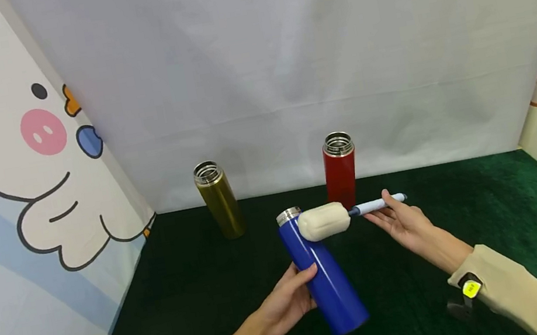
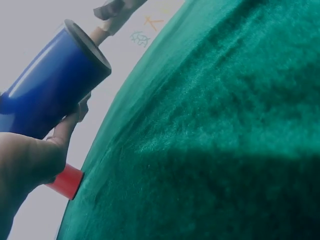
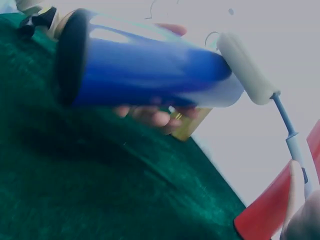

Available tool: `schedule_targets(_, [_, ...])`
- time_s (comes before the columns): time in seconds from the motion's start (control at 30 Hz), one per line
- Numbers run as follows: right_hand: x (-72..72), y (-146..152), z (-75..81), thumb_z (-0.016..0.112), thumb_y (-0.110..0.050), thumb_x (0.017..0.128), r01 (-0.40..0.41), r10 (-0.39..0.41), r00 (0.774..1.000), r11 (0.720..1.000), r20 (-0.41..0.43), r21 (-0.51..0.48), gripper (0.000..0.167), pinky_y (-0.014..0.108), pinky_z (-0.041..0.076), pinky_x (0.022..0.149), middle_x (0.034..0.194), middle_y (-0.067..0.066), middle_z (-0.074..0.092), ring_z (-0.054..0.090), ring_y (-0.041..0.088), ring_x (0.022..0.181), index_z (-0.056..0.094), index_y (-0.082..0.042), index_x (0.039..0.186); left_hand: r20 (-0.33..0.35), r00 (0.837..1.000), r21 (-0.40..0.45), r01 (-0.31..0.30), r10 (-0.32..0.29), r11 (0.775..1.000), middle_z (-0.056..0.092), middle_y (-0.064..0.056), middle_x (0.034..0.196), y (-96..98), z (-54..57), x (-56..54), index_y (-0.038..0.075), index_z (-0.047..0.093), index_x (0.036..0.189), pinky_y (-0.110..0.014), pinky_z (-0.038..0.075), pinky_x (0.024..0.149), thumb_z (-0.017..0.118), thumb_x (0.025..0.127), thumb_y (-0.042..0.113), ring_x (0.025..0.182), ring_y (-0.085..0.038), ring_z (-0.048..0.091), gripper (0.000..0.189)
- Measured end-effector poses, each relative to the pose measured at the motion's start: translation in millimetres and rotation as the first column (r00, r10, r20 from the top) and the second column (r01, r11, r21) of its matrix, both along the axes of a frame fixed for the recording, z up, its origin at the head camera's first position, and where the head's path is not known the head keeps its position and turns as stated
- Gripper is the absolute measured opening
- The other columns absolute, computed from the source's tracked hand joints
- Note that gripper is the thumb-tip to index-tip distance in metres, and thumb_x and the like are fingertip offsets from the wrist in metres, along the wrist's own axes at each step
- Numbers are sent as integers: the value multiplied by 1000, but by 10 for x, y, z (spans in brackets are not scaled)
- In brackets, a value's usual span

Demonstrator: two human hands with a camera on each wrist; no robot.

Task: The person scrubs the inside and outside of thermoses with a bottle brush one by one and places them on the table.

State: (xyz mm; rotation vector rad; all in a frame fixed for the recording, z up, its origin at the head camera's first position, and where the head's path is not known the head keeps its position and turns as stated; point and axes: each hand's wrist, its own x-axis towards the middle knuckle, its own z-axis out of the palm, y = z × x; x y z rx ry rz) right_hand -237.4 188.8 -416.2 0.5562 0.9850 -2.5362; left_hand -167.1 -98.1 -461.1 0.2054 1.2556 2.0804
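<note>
A blue bottle (image 1: 331,281) with a bare steel neck is held tilted by my left hand (image 1: 291,300), thumb across its front and fingers behind. In the right wrist view those fingers show curled round the bottle's (image 3: 145,65) side. My right hand (image 1: 406,223) pinches the pale handle of a bottle brush (image 1: 324,221) between thumb and fingers. The brush's cream sponge head lies crosswise over the upper part of the bottle, just below the neck in the head view. In the right wrist view the sponge head (image 3: 250,72) overlaps the bottle's shoulder.
Behind the hands, an open gold bottle (image 1: 224,207) stands at the back left and an open red bottle (image 1: 339,170) at the back middle. Dark green cloth (image 1: 494,212) covers the table. A pale curtain (image 1: 258,74) hangs along its back edge, with printed panels at both sides.
</note>
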Motion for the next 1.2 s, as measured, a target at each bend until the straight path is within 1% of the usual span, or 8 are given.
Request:
schedule_targets(0.27, [-72,-4,145,44,-30,106,86,-81,996,977,32,-194,73,30,33,118,173,-5,8,22,15,157,-2,-40,162,-9,1000,3,20,-20,1000,37,-16,159,-30,-3,-12,23,11,162,-60,35,118,55,105,27,138,-31,49,72])
schedule_targets(0.37, [-70,-4,136,43,-30,106,91,-83,995,971,48,-220,72,30,34,118,173,-5,8,22,14,157,-2,-39,162,-31,999,12,22,-21,1000,32,-17,162,-46,-25,-9,26,8,163,-64,34,118,53,106,24,139,-32,47,72])
schedule_targets(0.5, [-29,3,87,41,-29,107,72,-60,996,970,59,-231,73,29,34,118,173,-6,6,21,12,157,-7,-40,162,-36,999,35,19,-17,999,32,-16,163,-54,-48,-8,26,8,162,-62,36,117,49,108,24,139,-31,48,68])
schedule_targets(0.67, [62,35,14,44,-29,106,33,-31,999,993,24,-112,75,31,38,117,173,-3,5,19,14,158,-6,-36,162,-5,1000,87,7,-6,996,36,-10,159,-62,-33,-26,26,7,162,-52,42,113,41,111,33,138,-26,48,62])
schedule_targets(0.8, [144,52,-55,47,-31,106,-34,34,999,999,-7,39,79,30,46,112,173,3,7,23,17,157,-6,-29,164,10,999,115,-52,51,992,44,-3,151,-73,-29,-51,27,7,161,-45,46,107,38,111,40,133,-21,51,61])
schedule_targets(0.9, [197,62,-113,51,-36,105,-87,92,995,983,-23,161,81,28,51,108,172,8,10,40,19,147,-4,-24,164,22,994,121,-110,109,986,51,0,144,-83,-35,-68,27,8,161,-46,45,108,40,110,41,130,-19,54,62])
schedule_targets(1.0, [243,89,-168,54,-41,104,-119,130,991,957,-24,264,83,26,54,104,171,11,12,54,14,126,1,-18,163,35,989,116,-147,144,982,51,0,141,-95,-36,-86,27,8,162,-48,41,113,43,110,42,130,-19,54,64])
schedule_targets(1.2, [315,190,-263,57,-43,103,-132,141,990,931,-2,340,81,24,55,100,170,14,15,64,6,101,9,-13,161,60,985,132,-167,160,977,36,-7,157,-122,-16,-136,29,4,162,-58,27,124,43,109,44,143,-26,42,67])
